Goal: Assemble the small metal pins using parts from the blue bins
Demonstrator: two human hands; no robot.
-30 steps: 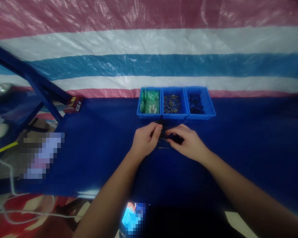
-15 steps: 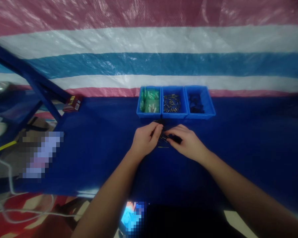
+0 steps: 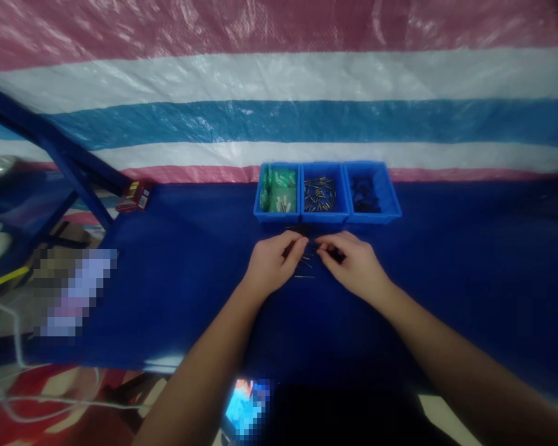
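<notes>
My left hand (image 3: 276, 260) is closed in a pinch over the blue table, and what its fingertips hold is too small to make out. Facing it a short gap away, my right hand (image 3: 351, 260) also pinches with thumb and forefinger; something small and dark may be at its tips. Several thin brass-coloured metal pins (image 3: 304, 276) lie on the table below and between the hands. Just beyond the hands stand three blue bins. The left bin (image 3: 278, 217) holds green and white pieces, the middle bin (image 3: 324, 218) loose metal pins, the right bin (image 3: 376, 218) dark small parts.
A small dark red box (image 3: 134, 196) sits at the table's back left, beside a blue metal frame (image 3: 69, 164). Striped plastic sheeting (image 3: 279, 74) hangs behind the blue table (image 3: 186, 266). White cable (image 3: 16, 328) runs at the lower left, and a lit screen (image 3: 246, 409) shows below the table edge.
My right hand has drawn slightly up, and its fingertips have come apart from the left hand's, leaving a small gap. My left hand stays nearly in place. The bins look unchanged.
</notes>
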